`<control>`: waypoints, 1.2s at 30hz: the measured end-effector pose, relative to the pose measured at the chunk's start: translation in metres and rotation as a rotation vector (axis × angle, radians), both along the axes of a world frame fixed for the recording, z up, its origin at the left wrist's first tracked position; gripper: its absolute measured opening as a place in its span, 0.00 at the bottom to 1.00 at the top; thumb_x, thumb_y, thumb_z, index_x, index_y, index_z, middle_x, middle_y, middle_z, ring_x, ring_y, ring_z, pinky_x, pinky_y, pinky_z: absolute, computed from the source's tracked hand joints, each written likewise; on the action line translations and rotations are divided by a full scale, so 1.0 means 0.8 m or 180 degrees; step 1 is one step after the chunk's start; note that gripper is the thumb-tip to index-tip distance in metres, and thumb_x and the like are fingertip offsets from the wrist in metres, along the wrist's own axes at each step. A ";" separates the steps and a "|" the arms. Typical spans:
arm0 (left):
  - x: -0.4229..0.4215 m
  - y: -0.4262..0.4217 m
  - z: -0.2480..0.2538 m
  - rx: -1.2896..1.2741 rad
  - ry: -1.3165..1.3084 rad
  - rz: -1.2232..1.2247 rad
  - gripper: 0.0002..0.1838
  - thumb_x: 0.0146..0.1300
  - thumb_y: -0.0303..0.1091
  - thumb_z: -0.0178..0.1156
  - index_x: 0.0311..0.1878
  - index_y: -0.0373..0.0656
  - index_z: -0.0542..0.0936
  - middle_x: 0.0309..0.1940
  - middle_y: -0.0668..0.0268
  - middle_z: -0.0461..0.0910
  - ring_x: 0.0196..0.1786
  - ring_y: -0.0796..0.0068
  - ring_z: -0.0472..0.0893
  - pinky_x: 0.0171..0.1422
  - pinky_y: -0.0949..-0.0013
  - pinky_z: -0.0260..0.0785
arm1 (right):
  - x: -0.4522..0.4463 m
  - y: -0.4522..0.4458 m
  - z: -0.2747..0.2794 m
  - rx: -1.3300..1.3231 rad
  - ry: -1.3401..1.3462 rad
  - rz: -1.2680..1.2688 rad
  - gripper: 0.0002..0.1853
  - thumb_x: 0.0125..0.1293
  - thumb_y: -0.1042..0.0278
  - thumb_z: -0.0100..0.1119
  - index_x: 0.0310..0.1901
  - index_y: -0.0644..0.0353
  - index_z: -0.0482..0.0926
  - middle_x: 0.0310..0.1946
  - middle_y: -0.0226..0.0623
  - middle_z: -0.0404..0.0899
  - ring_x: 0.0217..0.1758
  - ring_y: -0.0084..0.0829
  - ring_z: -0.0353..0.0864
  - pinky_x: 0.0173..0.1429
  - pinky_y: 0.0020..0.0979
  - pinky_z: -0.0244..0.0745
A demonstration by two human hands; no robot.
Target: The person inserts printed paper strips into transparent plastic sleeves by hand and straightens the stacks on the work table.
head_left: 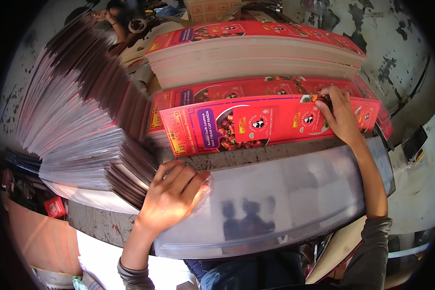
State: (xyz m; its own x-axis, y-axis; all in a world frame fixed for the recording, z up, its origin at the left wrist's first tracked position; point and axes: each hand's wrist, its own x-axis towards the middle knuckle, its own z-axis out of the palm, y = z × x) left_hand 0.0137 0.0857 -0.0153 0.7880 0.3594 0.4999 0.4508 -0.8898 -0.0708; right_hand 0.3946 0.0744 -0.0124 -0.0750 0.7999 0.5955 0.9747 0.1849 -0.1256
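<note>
A long clear plastic sleeve (304,186) lies across the front of the worktable, reflecting dark silhouettes. My left hand (173,197) is closed at the sleeve's left end, with its fingertips pinching the plastic edge. Behind the sleeve, a long red printed card strip (285,123) with food pictures and panda logos is tilted up off similar strips. My right hand (340,113) grips this strip near its right part, thumb on the printed front and fingers over the top edge.
A thick stack of red printed strips (256,55) stands at the back. On the left rises a tall fanned pile of plastic-sleeved sheets (77,106). Another person's hand (103,16) shows at the upper left. A small red packet (54,207) is at the lower left.
</note>
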 end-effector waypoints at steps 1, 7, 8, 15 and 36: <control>0.000 0.000 0.000 0.0000 0.0009 0.0006 0.09 0.52 0.34 0.62 0.35 0.41 0.79 0.25 0.69 0.71 0.31 0.74 0.75 0.49 0.66 0.67 | 0.000 0.000 0.000 0.0032 -0.0002 0.0022 0.13 0.61 0.64 0.57 0.41 0.62 0.69 0.36 0.44 0.74 0.43 0.45 0.68 0.54 0.39 0.59; 0.000 -0.001 0.000 -0.0111 -0.0035 0.0007 0.09 0.54 0.34 0.61 0.36 0.40 0.80 0.24 0.67 0.73 0.29 0.71 0.75 0.50 0.62 0.67 | -0.003 -0.002 0.001 0.0100 -0.0026 0.0085 0.16 0.59 0.62 0.59 0.41 0.62 0.68 0.37 0.44 0.74 0.44 0.44 0.69 0.56 0.40 0.57; 0.000 -0.001 0.000 -0.0105 -0.0034 0.0009 0.09 0.54 0.33 0.61 0.36 0.40 0.80 0.24 0.67 0.73 0.29 0.71 0.75 0.50 0.62 0.67 | -0.002 -0.002 -0.001 0.0198 -0.0071 0.0106 0.17 0.58 0.61 0.60 0.41 0.62 0.68 0.37 0.43 0.74 0.45 0.44 0.69 0.57 0.40 0.57; 0.000 0.000 0.001 -0.0001 0.0026 0.0013 0.09 0.52 0.35 0.61 0.35 0.42 0.79 0.25 0.70 0.72 0.32 0.74 0.75 0.50 0.66 0.67 | -0.002 -0.006 0.003 0.0004 0.0037 0.0064 0.19 0.55 0.60 0.64 0.41 0.62 0.69 0.36 0.40 0.74 0.45 0.40 0.69 0.58 0.39 0.55; -0.003 -0.001 0.000 0.0100 0.0008 -0.0021 0.09 0.48 0.33 0.63 0.33 0.42 0.77 0.25 0.70 0.71 0.31 0.75 0.74 0.40 0.71 0.67 | 0.012 -0.010 0.008 0.0102 0.1653 0.0492 0.08 0.54 0.70 0.61 0.29 0.61 0.72 0.27 0.28 0.69 0.38 0.25 0.63 0.51 0.28 0.55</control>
State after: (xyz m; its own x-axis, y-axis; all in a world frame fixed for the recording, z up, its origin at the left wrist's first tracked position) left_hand 0.0117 0.0850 -0.0154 0.7916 0.3384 0.5088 0.4447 -0.8901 -0.0999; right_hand 0.4045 0.0667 -0.0057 0.1202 0.7836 0.6096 0.7471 0.3330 -0.5753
